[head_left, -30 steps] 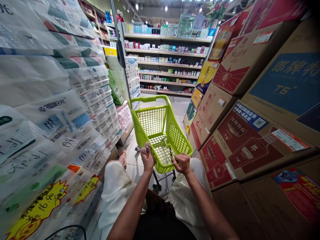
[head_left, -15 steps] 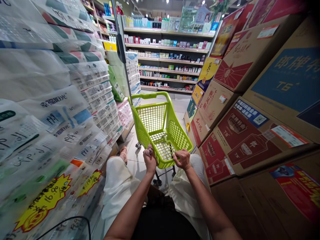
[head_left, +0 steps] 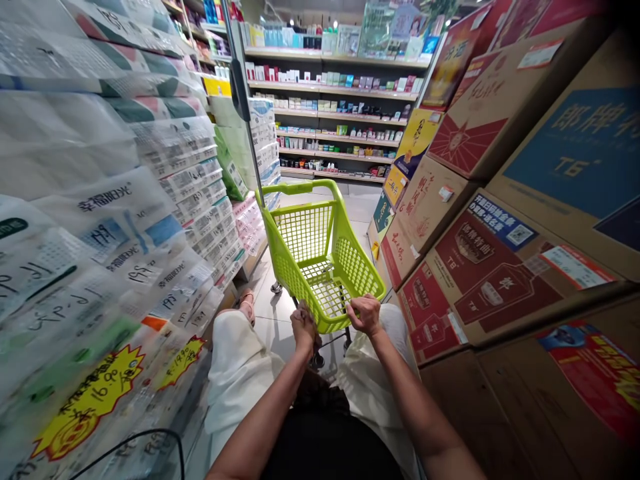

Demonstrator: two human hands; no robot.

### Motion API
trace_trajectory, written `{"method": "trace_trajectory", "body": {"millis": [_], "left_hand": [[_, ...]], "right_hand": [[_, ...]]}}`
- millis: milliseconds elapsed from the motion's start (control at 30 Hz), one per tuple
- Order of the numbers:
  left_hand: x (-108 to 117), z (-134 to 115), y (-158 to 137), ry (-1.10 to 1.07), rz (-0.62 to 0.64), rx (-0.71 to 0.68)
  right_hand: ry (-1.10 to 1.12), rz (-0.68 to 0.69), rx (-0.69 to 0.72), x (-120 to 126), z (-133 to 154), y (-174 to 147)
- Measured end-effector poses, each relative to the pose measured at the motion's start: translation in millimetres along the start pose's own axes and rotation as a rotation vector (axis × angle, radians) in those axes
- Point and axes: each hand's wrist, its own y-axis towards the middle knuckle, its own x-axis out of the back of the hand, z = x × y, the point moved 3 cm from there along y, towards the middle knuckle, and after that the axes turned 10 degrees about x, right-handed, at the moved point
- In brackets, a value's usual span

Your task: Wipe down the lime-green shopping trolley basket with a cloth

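Note:
A lime-green shopping cart (head_left: 305,240) with a lattice basket stands in front of my seated body, its near end between my knees. The basket holds nothing that I can see. My right hand (head_left: 365,315) is closed over the near right rim, fingers curled inward. At the near left corner, my left hand (head_left: 304,328) is closed against the outside of the basket. Whatever lies in its fingers is hidden. A thin pole with a dark grip (head_left: 240,90) rises beside the cart's far left corner.
Stacked white tissue packs (head_left: 170,213) with price tags line the left side. Cardboard drink cartons (head_left: 495,260) are piled high along the right. Shelves of small boxes and bottles (head_left: 345,113) close off the far end. Pale floor tiles (head_left: 360,203) run between.
My left hand has shifted slightly down and turned at the basket's corner. The right hand keeps its place on the rim, and the cart has barely moved.

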Motion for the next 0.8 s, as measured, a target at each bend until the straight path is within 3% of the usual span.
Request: {"method": "trace_trajectory", "body": {"millis": [133, 300, 367, 600, 800], "left_hand": [[2.1, 16.3, -5.1, 0.006, 0.011, 0.104], [-3.3, -16.0, -0.8, 0.025, -0.016, -0.083], [-3.2, -16.6, -4.1, 0.07, -0.011, -0.107], [4.3, 30.3, -28.0, 0.133, -0.011, 0.105], [3.2, 4.1, -15.3, 0.041, -0.003, -0.008]], "right_hand": [[0.002, -0.011, -0.005, -0.9, -0.5, -0.6], [-0.004, -0.025, 0.01, 0.1, -0.2, 0.7], [-0.005, -0.037, 0.014, 0.8, -0.1, 1.0], [0.005, -0.056, 0.02, 3.3, -2.4, -0.3], [0.003, -0.053, 0.03, 3.6, -2.1, 1.3]]}}
